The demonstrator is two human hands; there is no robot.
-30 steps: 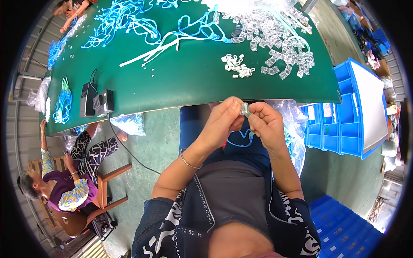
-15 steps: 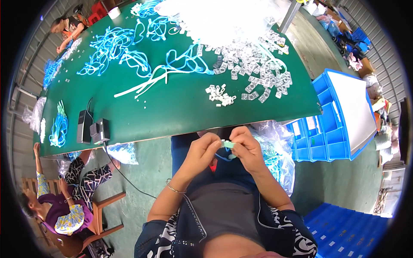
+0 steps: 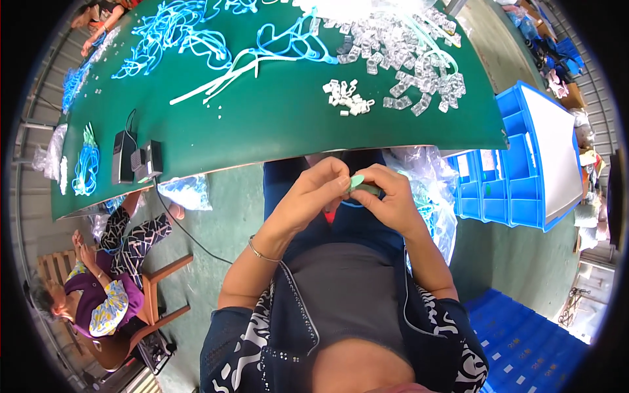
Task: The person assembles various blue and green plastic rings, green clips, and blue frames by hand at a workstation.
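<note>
**Both hands pinch a small pale-green piece below the table edge**

While the two hands meet over the lap, the left hand (image 3: 308, 196) curls its fingers and presses thumb against fingertip on one end of a small pale-green piece (image 3: 358, 183). Facing it, the right hand (image 3: 393, 200) pinches the other end, so the piece sits between the two sets of fingertips, partly hidden by them; its exact shape cannot be told. A thin bracelet (image 3: 260, 251) rings the left wrist.

Just beyond the hands runs the near edge of a green table (image 3: 262, 124). Farther out from the right hand lies a small heap of white clips (image 3: 346, 99), and past that a wide scatter of clear plastic pieces (image 3: 406, 52). Out beyond the left hand, blue tubing (image 3: 177, 39) lies in loops, with two black boxes (image 3: 136, 160) well off to the left near the table edge. Close beside the right hand hangs a clear plastic bag (image 3: 429, 190), and farther right stand blue bins (image 3: 517, 177). Far down to the left, another person (image 3: 98, 301) sits on a wooden chair.
</note>
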